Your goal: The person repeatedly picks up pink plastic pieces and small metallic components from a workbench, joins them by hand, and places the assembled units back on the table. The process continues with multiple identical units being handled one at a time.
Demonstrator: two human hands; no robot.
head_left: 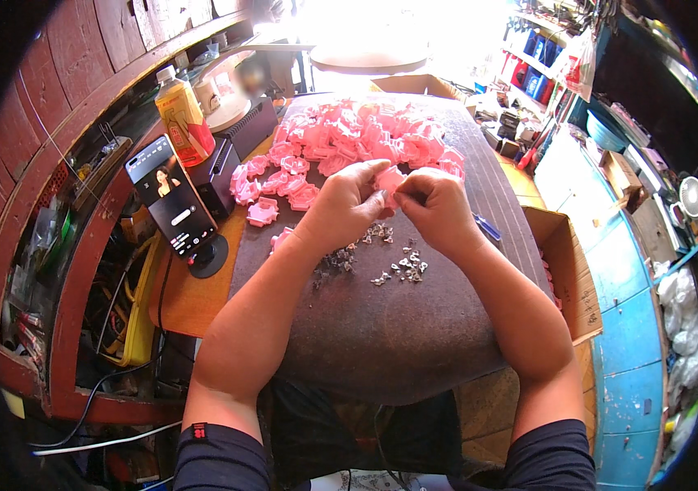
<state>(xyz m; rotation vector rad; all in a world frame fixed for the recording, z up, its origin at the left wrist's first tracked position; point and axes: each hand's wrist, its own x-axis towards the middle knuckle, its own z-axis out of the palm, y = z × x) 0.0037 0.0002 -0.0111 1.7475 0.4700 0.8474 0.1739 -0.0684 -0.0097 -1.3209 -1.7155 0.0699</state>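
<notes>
Pink piece [390,181] (long axis unclear) is clamped in left hand [352,200], right hand [437,206] pinched alongside.

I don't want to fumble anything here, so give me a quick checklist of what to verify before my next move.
1. Pink piece gripped: ok, the left hand holds it, with the right hand close against it.
2. Metal part fitted in that piece: cannot tell, the fingers hide too much.
3. Small metal parts in one heap: not ok, they lie in loose clusters on the table.
4. Pink pile on the table: ok, beyond the hands.
5. Blue tool clear of the pile: ok, it lies beside the right wrist.
6. Phone propped up: ok, on its stand.
</notes>
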